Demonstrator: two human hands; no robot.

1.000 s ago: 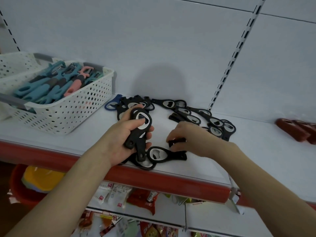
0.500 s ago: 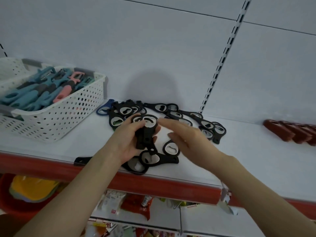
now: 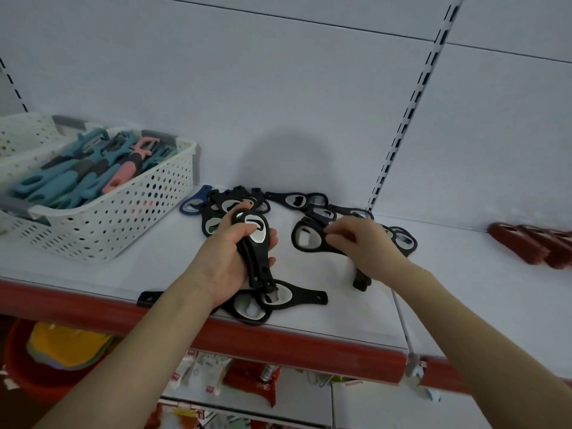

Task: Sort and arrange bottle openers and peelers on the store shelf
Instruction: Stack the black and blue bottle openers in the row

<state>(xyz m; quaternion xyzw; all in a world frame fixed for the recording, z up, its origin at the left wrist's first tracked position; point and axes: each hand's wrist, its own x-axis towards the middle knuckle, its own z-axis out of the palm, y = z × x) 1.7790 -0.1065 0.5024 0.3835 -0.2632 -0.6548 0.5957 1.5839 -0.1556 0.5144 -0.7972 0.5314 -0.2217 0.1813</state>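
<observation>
My left hand (image 3: pixel 229 261) grips a small stack of black bottle openers (image 3: pixel 257 243), heads up, above the white shelf (image 3: pixel 154 267). To the right, my right hand (image 3: pixel 365 246) pinches another black opener (image 3: pixel 306 239) by the neck, its handle end (image 3: pixel 361 281) sticking out below the wrist. Two loose black openers (image 3: pixel 278 297) lie near the shelf's front edge under my left hand. More black openers (image 3: pixel 297 199) are scattered at the back, with one blue opener (image 3: pixel 193 201) at their left. Teal and pink peelers (image 3: pixel 77 178) fill a white perforated basket (image 3: pixel 123 218) on the left.
Dark red openers (image 3: pixel 535 246) lie in a row at the far right of the shelf. A slotted upright (image 3: pixel 411 113) runs up the back wall. The red shelf edge (image 3: pixel 278 339) runs along the front; packaged goods (image 3: pixel 235 379) and an orange tub (image 3: pixel 40 360) sit below.
My right hand moved right from the left hand's stack to the pile and took hold of another black opener. The left hand kept its stack and shifted little.
</observation>
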